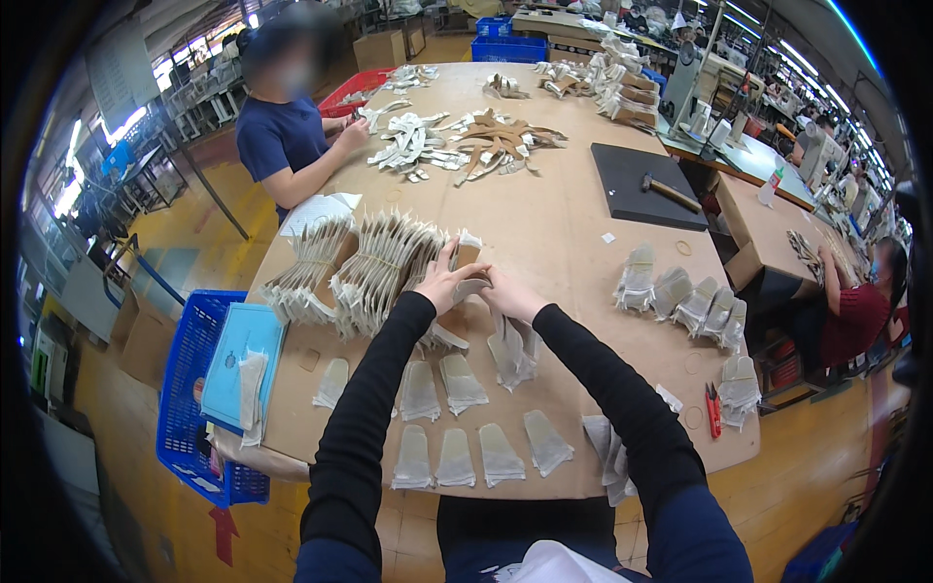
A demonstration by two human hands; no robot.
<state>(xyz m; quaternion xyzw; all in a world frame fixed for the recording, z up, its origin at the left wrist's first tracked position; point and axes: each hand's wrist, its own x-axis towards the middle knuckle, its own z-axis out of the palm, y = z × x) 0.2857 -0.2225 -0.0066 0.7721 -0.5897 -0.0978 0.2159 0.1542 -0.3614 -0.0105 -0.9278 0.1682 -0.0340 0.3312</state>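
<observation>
At centre frame, the left hand [447, 283] and right hand [515, 297] share a narrow grip on pale pieces [512, 354], which could splay if pressure slackens.

Snug black knit sleeves [362, 432] run down to the wrists, leaving the left hand [449, 284] and right hand [515, 299] bare. Navy-blue fabric [698, 539] shows higher up the arms; black clothing [525, 520] covers the lap.

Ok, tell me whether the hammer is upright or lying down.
Lying down: the hammer has its handle stretched along the black board.
</observation>
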